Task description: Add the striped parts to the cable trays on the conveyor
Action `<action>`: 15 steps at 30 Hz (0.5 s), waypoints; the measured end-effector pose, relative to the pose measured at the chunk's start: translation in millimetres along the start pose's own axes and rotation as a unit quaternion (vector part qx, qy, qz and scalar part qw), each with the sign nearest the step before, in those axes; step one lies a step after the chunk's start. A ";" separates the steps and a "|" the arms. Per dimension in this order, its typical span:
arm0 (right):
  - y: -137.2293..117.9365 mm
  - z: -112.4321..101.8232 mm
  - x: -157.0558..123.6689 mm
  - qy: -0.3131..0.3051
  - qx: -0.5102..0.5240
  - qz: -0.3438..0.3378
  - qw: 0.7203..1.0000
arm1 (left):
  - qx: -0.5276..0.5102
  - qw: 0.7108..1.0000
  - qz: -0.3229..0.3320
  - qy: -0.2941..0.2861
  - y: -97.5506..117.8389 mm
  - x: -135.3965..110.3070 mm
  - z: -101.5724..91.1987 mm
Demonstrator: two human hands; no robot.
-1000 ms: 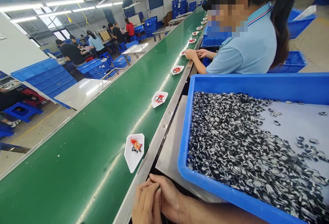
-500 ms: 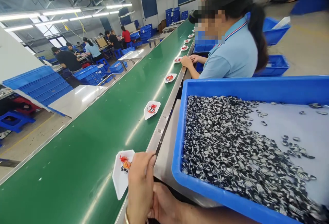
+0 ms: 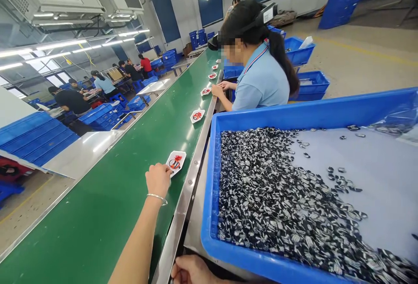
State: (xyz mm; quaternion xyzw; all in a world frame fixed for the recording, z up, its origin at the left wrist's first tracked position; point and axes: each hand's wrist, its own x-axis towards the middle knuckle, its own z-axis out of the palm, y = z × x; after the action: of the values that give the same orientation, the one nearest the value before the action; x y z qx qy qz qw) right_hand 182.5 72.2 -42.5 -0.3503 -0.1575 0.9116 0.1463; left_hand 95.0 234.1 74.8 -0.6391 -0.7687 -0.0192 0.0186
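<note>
My left hand [image 3: 159, 178] reaches out over the green conveyor belt [image 3: 107, 192], palm down. Its thumb and fingers are pinched together at the near edge of a white tray [image 3: 178, 158]. A small dark bit shows at the fingertips, too small to name. Red, orange and black small items lie in that tray. Low in the view, my right hand [image 3: 192, 270] is by the belt's metal edge, fingers curled together; what they hold, if anything, is hidden. Right of both hands stands a blue bin [image 3: 209, 214] with a heap of small black-and-white striped pieces [image 3: 271, 192].
More white trays with red items, such as this tray [image 3: 197, 116], line the belt's right side. A metal rail [image 3: 190, 179] edges it. A co-worker in a light blue shirt [image 3: 261, 81] sits ahead, hands at the rail. Blue crates [image 3: 39, 138] are stacked on the left.
My left hand has moved away from my right hand and forward to a tray. My right hand is lower in view. The camera has turned, showing more of the bin.
</note>
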 end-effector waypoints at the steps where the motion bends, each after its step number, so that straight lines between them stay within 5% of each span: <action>1: 0.2 -0.4 1.0 0.000 -0.002 -0.003 1.000 | 0.015 1.000 -0.002 -0.003 1.2 2.3 2.4; 9: 7.3 -5.5 8.3 -0.010 -0.036 -0.040 0.999 | 0.077 0.997 -0.020 -0.010 5.8 5.9 18.9; 15: 3.3 -2.0 2.6 -0.009 -0.002 -0.015 1.000 | 0.105 0.994 -0.017 0.039 1.2 -26.9 -10.8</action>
State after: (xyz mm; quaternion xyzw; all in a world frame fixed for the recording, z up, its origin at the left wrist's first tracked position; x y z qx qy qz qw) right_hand 181.5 70.6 -46.7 -0.3397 -0.1655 0.9124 0.1575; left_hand 101.1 207.4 84.1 -0.6192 -0.7758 0.0370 0.1153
